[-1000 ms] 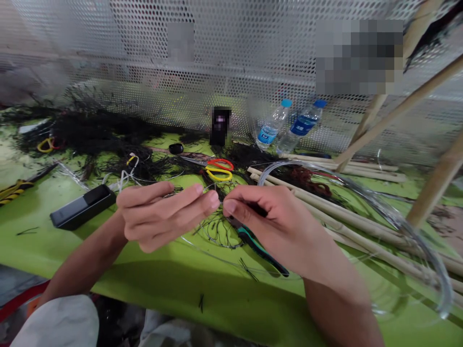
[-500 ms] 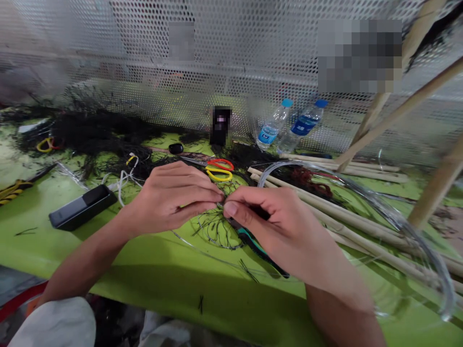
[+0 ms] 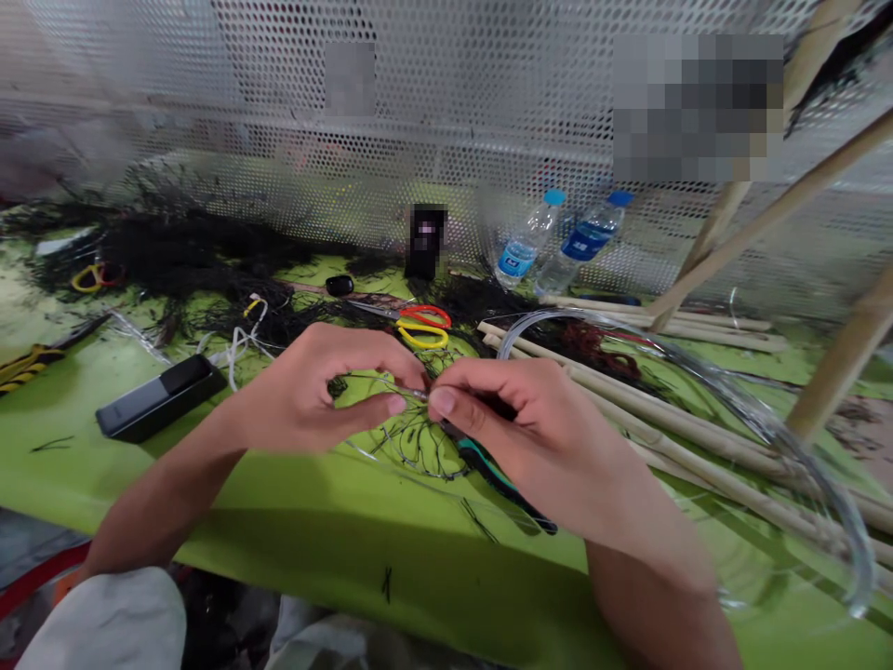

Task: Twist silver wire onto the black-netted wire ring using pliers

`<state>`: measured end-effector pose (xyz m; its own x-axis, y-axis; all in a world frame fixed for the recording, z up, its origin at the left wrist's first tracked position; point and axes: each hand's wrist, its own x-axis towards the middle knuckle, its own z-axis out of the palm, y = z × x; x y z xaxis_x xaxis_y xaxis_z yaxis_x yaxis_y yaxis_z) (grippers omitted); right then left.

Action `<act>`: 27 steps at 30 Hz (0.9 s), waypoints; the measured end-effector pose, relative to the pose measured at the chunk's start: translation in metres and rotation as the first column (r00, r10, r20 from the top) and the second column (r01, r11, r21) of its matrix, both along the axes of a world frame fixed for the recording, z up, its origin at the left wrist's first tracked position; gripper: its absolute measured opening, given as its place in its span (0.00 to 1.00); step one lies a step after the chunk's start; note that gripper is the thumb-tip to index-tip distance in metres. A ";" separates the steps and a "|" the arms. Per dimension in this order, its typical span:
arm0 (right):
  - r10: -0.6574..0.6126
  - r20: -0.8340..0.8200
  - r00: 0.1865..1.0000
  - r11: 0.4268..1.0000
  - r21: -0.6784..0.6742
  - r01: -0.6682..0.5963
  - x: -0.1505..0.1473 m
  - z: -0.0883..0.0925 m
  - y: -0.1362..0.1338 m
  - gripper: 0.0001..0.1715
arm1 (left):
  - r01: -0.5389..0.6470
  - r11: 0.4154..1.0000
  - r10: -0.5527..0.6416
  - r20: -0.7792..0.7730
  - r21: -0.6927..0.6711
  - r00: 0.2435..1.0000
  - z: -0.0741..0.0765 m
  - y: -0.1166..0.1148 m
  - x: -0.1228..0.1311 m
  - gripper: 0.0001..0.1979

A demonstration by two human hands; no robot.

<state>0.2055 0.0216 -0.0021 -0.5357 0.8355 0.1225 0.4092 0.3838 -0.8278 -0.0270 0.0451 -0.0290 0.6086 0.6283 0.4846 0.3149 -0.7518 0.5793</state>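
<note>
My right hand [image 3: 516,419] pinches the end of a thin wire, its thumb pressed to the forefinger. Just left of it, my left hand [image 3: 327,386] has its thumb and fingers apart, the fingertips next to the same spot; no object shows in its grip. A thin wire [image 3: 366,377] runs leftward from the pinch, across the gap of my left hand. Below the fingertips a loop of wire with dark twigs [image 3: 425,447] lies on the green table [image 3: 293,521]. Green-and-black pliers [image 3: 506,484] lie partly under my right hand.
Scissors [image 3: 422,326] with red and yellow handles lie behind my hands. A black box [image 3: 160,400] is at left, bamboo sticks [image 3: 648,428] and a clear wire coil [image 3: 739,391] at right. Two bottles [image 3: 516,256] and dark fibres [image 3: 188,251] are near the mesh [image 3: 279,140].
My left thumb has come away from the fingers, and the left hand has opened, baring the wire behind it. My right hand has hardly moved.
</note>
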 end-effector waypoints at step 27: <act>0.028 0.038 0.999 0.999 0.022 -0.029 -0.002 0.000 -0.010 0.17 | 0.022 0.908 0.069 0.201 -0.419 0.977 0.005 -0.008 0.001 0.10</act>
<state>0.2032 0.0112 -0.0023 -0.5639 0.8170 0.1204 0.4289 0.4144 -0.8027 -0.0263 0.0375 -0.0236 0.5063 0.8128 0.2881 0.1691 -0.4212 0.8911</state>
